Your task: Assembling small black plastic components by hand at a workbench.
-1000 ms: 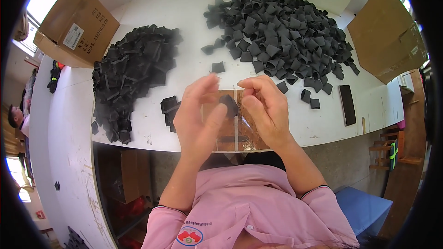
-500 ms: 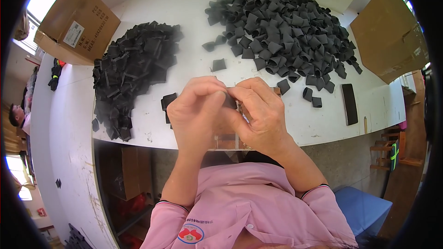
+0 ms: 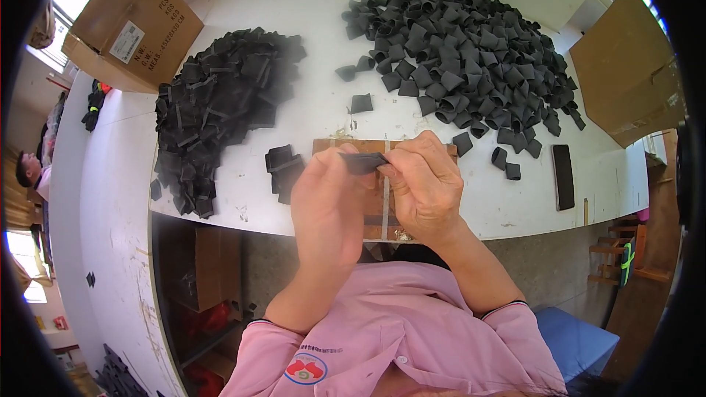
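My left hand (image 3: 329,202) and my right hand (image 3: 425,185) both pinch one small flat black piece (image 3: 361,162), held between them above a brown cardboard sheet (image 3: 373,195) taped to the white table (image 3: 323,15). A small stack of flat black pieces (image 3: 283,165) lies just left of my left hand. Further left spreads a pile of flat black pieces (image 3: 217,103). At the back right sits a bigger heap of open, tube-like black pieces (image 3: 460,44).
A cardboard box (image 3: 132,26) stands at the back left, another cardboard box (image 3: 625,70) at the right. A black phone (image 3: 563,176) lies near the table's right edge. Another person (image 3: 29,169) is at the far left.
My hands have lifted and shifted slightly right, and the black piece now shows flattened between the fingertips; before it was hidden under them against the cardboard.
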`<state>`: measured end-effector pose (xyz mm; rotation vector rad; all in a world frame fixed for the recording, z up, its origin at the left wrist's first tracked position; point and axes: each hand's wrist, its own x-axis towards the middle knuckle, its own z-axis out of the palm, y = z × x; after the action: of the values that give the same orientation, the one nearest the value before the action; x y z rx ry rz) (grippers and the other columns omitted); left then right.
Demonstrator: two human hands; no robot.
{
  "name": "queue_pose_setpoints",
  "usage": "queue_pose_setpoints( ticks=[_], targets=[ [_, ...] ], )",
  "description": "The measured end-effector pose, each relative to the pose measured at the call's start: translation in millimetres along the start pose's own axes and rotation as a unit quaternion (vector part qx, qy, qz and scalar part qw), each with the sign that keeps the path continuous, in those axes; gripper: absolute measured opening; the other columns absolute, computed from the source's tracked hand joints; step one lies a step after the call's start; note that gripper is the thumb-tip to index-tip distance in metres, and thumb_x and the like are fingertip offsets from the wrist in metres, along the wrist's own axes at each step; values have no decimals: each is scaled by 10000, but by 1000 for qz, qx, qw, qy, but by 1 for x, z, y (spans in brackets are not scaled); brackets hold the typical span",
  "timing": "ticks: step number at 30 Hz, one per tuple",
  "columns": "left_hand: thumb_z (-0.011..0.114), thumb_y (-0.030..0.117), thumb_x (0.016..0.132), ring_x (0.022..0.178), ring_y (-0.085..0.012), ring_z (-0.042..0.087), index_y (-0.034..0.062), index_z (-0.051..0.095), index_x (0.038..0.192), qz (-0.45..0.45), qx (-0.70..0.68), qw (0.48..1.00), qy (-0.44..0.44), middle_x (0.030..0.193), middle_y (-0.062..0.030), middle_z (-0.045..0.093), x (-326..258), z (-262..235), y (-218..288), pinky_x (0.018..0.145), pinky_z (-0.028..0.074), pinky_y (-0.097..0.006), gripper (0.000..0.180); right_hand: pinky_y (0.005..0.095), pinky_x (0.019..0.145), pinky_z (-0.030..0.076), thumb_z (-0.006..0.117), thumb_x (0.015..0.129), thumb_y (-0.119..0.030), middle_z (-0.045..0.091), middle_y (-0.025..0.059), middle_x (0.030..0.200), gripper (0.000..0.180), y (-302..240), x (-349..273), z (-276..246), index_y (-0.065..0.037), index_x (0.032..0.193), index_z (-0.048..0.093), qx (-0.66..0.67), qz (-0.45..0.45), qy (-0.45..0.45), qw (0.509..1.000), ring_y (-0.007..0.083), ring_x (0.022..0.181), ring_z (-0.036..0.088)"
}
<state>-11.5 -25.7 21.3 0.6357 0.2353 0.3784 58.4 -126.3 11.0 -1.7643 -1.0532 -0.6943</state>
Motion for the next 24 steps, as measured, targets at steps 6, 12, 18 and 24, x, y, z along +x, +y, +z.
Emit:
queue_pose_setpoints(
  ticks=[6, 12, 18, 24],
  targets=[
    [517, 38, 844, 852, -132, 523, -4, 529, 914, 213, 268, 937, -75, 993, -117, 550, 16, -6, -1, 803, 408, -255, 83, 297, 492, 422, 636, 642, -5, 531, 88, 735, 178, -2, 0, -2, 12, 792, 541, -21, 6, -25, 999, 219, 631, 515],
    [630, 32, 744, 662, -139, 565, 15, 582, 828, 284, 451, 841, -88, 757, -72, 597, 18, -11, 5, 599, 439, -242, 99, 295, 510, 447, 660, 663, -59, 540, 75, 723, 186, -5, 3, -2, -1, 804, 553, -55, 0, -72, 996, 216, 638, 547],
    [632, 62, 762, 506, -174, 506, 38, 548, 829, 320, 481, 816, 6, 667, -72, 548, 11, -43, -24, 462, 394, -265, 110, 276, 454, 392, 640, 698, -51, 516, 84, 655, 118, 2, 18, -14, -2, 713, 534, 8, 57, -172, 983, 199, 552, 514],
    [596, -9, 719, 796, -271, 541, -12, 526, 876, 326, 720, 598, 136, 894, -145, 523, 22, -124, -21, 650, 451, -323, 172, 179, 459, 342, 435, 908, -253, 520, 34, 648, 318, 38, 13, -21, 24, 851, 580, 198, 401, 90, 890, 49, 512, 407]
  ],
)
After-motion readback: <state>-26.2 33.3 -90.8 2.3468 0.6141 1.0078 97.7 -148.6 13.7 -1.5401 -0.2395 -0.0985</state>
